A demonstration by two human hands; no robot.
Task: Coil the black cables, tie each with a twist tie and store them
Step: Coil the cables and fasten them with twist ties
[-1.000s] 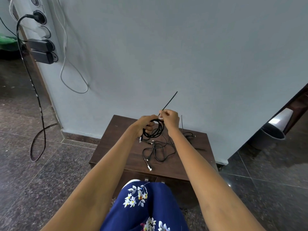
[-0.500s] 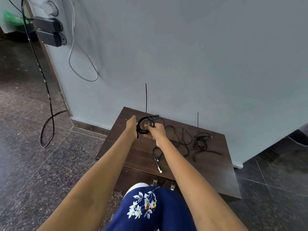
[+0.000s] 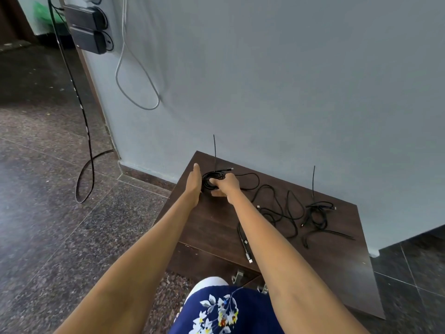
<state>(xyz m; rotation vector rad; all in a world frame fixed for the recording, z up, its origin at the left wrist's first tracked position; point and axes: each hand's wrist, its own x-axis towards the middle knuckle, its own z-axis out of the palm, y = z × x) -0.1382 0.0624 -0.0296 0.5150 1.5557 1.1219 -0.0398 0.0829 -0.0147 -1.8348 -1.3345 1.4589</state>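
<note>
A coiled black cable [image 3: 210, 180] lies at the far left corner of the dark wooden table [image 3: 216, 225], with a thin black twist tie [image 3: 214, 150] sticking straight up from it. My right hand [image 3: 225, 184] grips the coil on its right side. My left hand [image 3: 194, 183] rests flat against the coil's left side, fingers extended. A loose black cable [image 3: 277, 208] sprawls over the middle of the table. A second bundled cable [image 3: 317, 213] sits at the right, its own tie [image 3: 313, 182] pointing up.
The table stands against a pale wall [image 3: 289, 92]. Two black adapters [image 3: 86, 27] are plugged in at the upper left, with a black cord [image 3: 84, 131] and a white cord [image 3: 134, 88] hanging down. My knee in blue floral cloth [image 3: 221, 309] is at the bottom.
Both hands carried the coiled cable from above the table's middle down to its far left corner. The tie swung from slanting to upright. The view shifted left.
</note>
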